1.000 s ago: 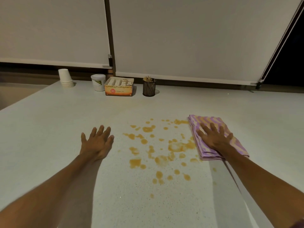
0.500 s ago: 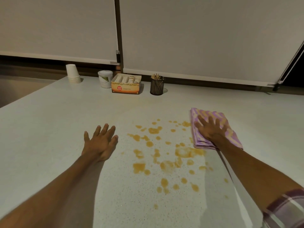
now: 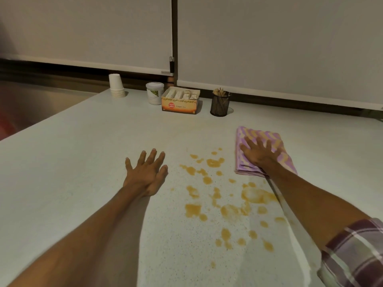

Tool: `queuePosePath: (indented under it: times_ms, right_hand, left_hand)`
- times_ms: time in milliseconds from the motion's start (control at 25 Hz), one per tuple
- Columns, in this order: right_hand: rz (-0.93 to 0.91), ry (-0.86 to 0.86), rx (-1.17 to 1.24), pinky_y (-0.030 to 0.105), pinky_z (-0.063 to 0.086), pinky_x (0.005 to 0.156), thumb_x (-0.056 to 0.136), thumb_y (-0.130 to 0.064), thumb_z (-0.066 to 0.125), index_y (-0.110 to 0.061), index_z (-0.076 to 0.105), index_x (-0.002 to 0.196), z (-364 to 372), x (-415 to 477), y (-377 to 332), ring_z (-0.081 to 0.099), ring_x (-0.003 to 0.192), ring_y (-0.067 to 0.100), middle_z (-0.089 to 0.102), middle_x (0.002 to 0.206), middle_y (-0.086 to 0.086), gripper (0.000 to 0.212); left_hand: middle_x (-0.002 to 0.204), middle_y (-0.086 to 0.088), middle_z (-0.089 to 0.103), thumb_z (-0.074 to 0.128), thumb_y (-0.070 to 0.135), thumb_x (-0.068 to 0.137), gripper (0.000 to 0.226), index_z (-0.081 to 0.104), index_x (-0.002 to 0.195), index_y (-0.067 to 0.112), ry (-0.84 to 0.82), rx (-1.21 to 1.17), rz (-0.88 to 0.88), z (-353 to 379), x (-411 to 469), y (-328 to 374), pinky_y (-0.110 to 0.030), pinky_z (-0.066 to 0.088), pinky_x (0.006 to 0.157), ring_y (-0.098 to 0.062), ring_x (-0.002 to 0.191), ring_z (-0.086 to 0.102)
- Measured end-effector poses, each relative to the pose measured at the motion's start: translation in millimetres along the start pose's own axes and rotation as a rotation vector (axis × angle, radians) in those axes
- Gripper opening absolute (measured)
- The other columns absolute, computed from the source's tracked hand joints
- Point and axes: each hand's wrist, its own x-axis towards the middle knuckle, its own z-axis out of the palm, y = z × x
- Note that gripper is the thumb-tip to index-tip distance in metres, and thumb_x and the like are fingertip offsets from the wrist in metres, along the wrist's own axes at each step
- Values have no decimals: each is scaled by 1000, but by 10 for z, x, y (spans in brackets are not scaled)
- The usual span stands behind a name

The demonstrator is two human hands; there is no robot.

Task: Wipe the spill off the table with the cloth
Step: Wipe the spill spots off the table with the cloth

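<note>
Orange-brown spill (image 3: 257, 196) lies in scattered drops and blotches across the middle of the pale speckled table (image 3: 72, 172). A folded purple and yellow striped cloth (image 3: 260, 134) rests on the table just beyond the spill's right side. My right hand (image 3: 260, 155) presses flat on the cloth with its fingers spread. My left hand (image 3: 146, 175) lies palm down on the bare table to the left of the spill, fingers apart, holding nothing.
Along the far edge stand a stack of white paper cups (image 3: 116, 85), a white lidded tub (image 3: 154, 93), an open orange tea box (image 3: 179, 104) and a black mesh holder with sticks (image 3: 220, 104). Closed blinds hang behind them.
My right hand has slid the cloth away from me, off the spill's right edge. The view has shifted, and my left hand stays flat on the table.
</note>
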Motion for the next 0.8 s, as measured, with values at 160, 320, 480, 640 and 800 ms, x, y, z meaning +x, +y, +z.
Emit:
queuePosePath:
  times_ms: [160,320,480,640,800]
  right_hand:
    - [-176,29,-69,67,0,114,88,-72,7,-49,8,149,208,-93,-323,2,149,38,3,165,-4,64]
    - [-123,41,-34,67,2,115,92,-68,14,-50,11,148,194,53,-352,4,149,37,6,164,-4,59]
    - [-113,46,-30,69,-1,113,95,-64,16,-44,8,151,243,57,-962,-1,149,41,2,165,0,60]
    - [-244,-12,-26,67,-5,114,92,-67,13,-46,6,150,401,-245,-1528,-4,150,36,-1,165,-3,62]
    - [-336,12,-7,61,0,116,88,-73,15,-52,15,147,490,-403,-1427,3,151,28,6,164,-7,63]
  left_hand:
    - [166,5,-4,9,54,99,60,2,155,36,0,-2,6,-19,-47,22,-63,-4,118,-24,153,-7]
    - [166,4,-3,10,53,99,60,3,155,35,12,-23,13,-14,-45,20,-64,-4,117,-25,153,-7]
    - [166,2,-4,10,53,99,61,1,155,34,8,-38,34,-10,-51,-3,-66,-5,116,-27,152,-8]
    - [166,1,-4,10,52,99,61,2,156,32,-3,-49,44,-12,-50,-4,-66,-5,116,-28,152,-8]
    - [166,1,-4,9,52,98,61,2,156,31,7,-53,40,14,-27,-27,-67,-6,115,-28,152,-8]
